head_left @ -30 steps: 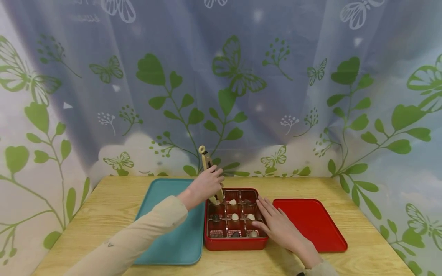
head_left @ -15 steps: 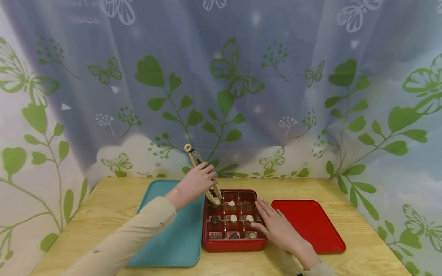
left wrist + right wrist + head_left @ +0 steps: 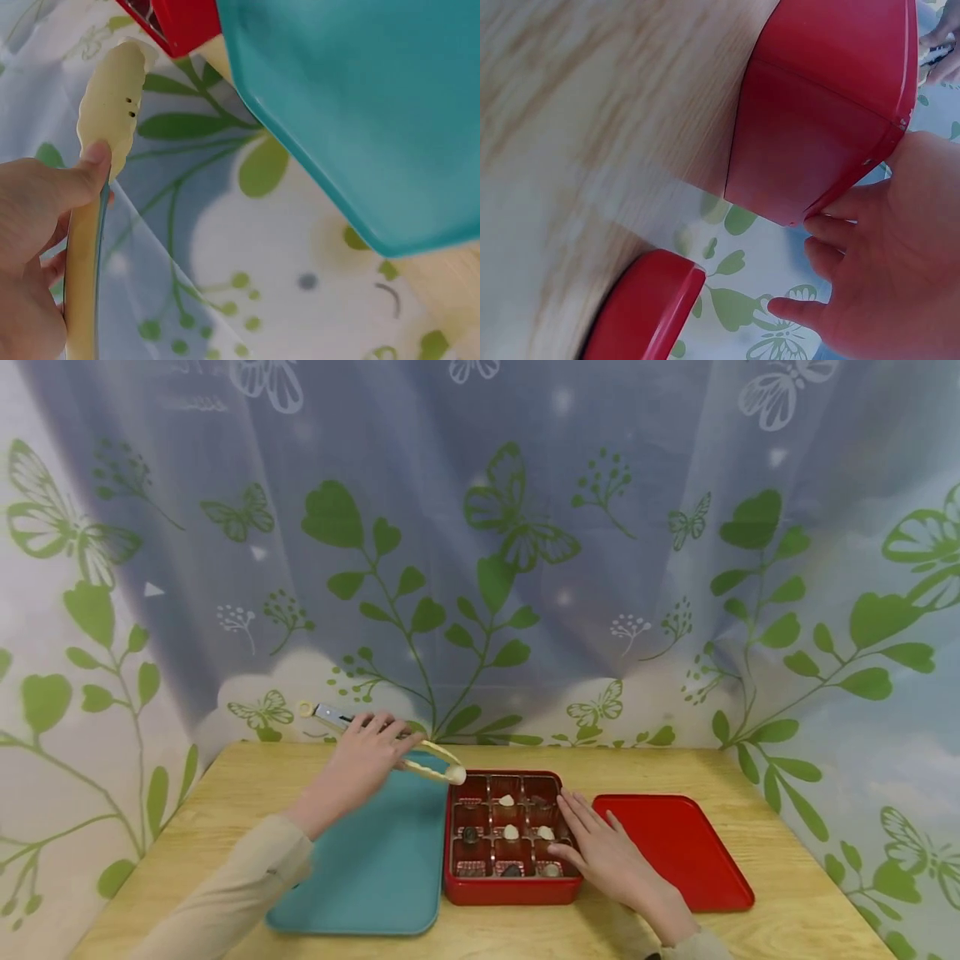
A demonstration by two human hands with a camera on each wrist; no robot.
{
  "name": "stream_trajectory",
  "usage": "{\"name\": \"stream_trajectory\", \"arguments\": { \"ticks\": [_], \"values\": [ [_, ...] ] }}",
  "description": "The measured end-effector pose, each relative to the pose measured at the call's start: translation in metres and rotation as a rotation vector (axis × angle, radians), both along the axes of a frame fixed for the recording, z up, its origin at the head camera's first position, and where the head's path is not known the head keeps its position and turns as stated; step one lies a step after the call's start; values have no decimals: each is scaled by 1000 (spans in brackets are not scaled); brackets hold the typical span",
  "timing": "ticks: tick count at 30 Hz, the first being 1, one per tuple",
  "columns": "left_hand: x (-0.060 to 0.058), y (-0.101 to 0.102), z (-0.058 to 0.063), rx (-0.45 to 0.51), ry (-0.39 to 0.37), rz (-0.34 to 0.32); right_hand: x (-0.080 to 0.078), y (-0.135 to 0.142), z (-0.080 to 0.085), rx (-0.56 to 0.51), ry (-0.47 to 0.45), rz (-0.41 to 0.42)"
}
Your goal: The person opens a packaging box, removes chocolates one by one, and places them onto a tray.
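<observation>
My left hand [image 3: 367,760] grips a pair of cream tongs [image 3: 437,758], held at a slant over the back of the blue-green tray [image 3: 367,868]. Pinched between the tong tips is a small pale, rounded piece [image 3: 456,773], just above the back-left corner of the red box [image 3: 513,893]. In the left wrist view the thumb presses along one arm of the tongs [image 3: 112,105]. My right hand [image 3: 607,852] rests with straight fingers on the right rim of the box. Inside its clear divided insert lie small white pieces [image 3: 511,832] and dark pieces [image 3: 470,834]; the back-left compartment shows its bare floor.
A red lid [image 3: 682,852] lies on the wooden table [image 3: 787,877] to the right of the box. The tray stands close along the box's left side. Behind the table hangs a curtain [image 3: 645,568] with leaves and butterflies.
The tongs have lifted out of the back-left compartment with the pale piece between their tips. My left hand has moved left and tilted them flatter. The right hand stays on the rim.
</observation>
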State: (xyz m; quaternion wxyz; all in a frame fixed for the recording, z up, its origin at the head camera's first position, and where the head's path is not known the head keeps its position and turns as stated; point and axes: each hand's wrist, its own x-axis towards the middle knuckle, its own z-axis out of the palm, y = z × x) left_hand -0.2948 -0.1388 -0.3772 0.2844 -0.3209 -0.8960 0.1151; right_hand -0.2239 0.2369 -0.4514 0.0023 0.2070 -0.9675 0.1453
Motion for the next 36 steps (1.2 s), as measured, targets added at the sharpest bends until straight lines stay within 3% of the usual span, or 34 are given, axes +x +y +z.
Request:
{"name": "stream_trajectory", "arguments": {
  "ticks": [5, 9, 18, 26, 36],
  "values": [
    [4, -27, -4, 88, 17, 31, 1, 3, 0, 6, 1, -4],
    [8, -50, -5, 90, 28, 86, 2, 5, 0, 0, 0, -9],
    [12, -94, -16, 109, -65, 223, 2, 7, -4, 2, 4, -12],
    [9, -107, -31, 57, -120, 318, 2, 3, -3, -10, 9, 2],
    [10, -111, -39, 80, -166, 341, 0, 0, -2, -1, 8, 5]
  ]
}}
